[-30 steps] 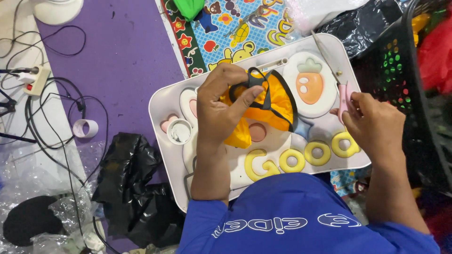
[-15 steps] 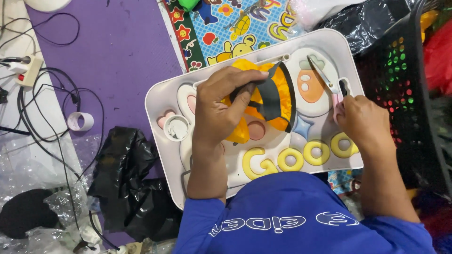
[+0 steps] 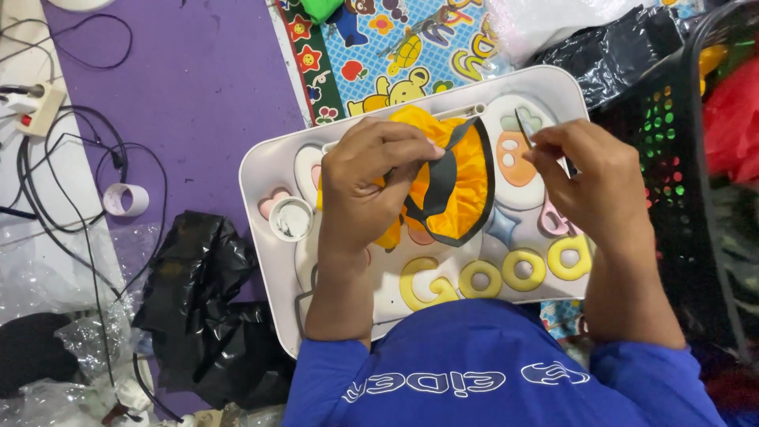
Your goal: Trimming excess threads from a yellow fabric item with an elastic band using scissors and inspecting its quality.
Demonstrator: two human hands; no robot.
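A: Two hands work over the white tray. The left hand lies on the orange cloth piece, its fingers bent and pinching the black trim at the cloth's upper edge, near the middle of the tray.

B: And the right hand?

A: It is over the tray's right part, fingertips drawn together on a thin dark sliver that sticks up from them. What the sliver is cannot be told. It sits just right of the cloth, apart from it.

B: Where does the cloth lie?

A: On the tray's middle, spread over the raised coloured shapes, with its black band curving down its right side.

B: What else is there?

A: A small white cup stands on the tray's left part. A tape roll lies well left of the tray on the purple mat, crumpled black plastic lies below the tray's left corner, and a black basket stands against its right side.
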